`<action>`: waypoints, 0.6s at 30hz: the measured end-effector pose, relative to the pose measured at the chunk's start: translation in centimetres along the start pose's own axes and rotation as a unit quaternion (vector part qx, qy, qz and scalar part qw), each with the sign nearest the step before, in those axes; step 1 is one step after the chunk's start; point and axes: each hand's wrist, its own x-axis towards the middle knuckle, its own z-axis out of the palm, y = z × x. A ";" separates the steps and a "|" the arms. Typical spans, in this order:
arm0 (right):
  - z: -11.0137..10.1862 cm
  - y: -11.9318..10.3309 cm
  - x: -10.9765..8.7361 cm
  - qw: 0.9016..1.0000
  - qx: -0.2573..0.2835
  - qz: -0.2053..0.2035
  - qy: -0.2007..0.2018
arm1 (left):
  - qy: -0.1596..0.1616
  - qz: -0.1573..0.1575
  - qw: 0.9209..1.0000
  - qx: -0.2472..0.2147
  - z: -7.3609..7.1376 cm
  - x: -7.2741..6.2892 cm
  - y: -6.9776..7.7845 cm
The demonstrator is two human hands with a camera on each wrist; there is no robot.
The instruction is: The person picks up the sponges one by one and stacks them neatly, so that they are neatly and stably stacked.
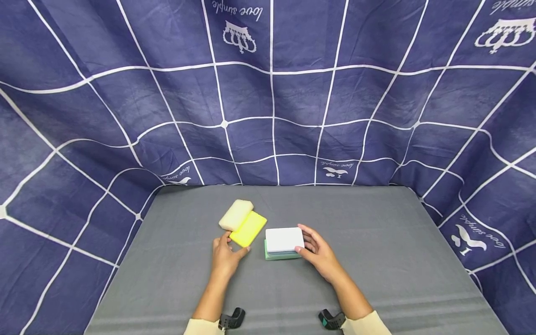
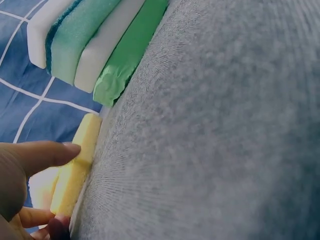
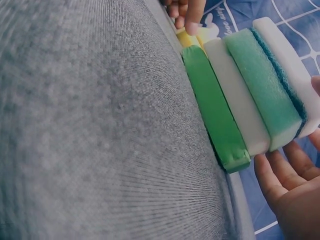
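My left hand [image 1: 224,258] is at the near end of a flat yellow sponge [image 1: 250,228], with thumb and fingers on either side of its edge. Alongside this sponge lies a thicker cream sponge [image 1: 236,215]. To the right stands a stack: a green block [image 3: 215,110] at the bottom, a white sponge [image 3: 237,97], a light-green sponge [image 3: 262,90] with a dark teal scouring layer, and another white sponge [image 1: 284,238] on top. My right hand [image 1: 322,258] holds the stack's right end, thumb at the near side of the top white sponge, other fingers curved behind.
Everything rests on a grey cloth-covered table [image 1: 377,242]. A dark blue curtain [image 1: 301,102] with white lines hangs behind it and along both sides. Each wrist wears a black band [image 1: 231,318].
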 end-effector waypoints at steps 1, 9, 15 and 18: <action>0.0 0.0 0.0 1.000 0.000 0.001 -0.001 | 0.004 0.005 1.000 0.006 0.0 0.0 0.0; 0.0 -0.2 0.0 1.000 -0.006 0.009 0.002 | 0.021 0.026 0.999 0.036 0.2 -0.1 0.0; 0.0 -0.4 -0.1 1.000 -0.009 0.014 0.001 | 0.016 0.018 0.999 0.032 0.1 -0.1 -0.1; 0.0 -0.5 -0.2 1.000 -0.008 0.017 0.002 | 0.012 0.014 1.000 0.016 0.0 -0.2 0.0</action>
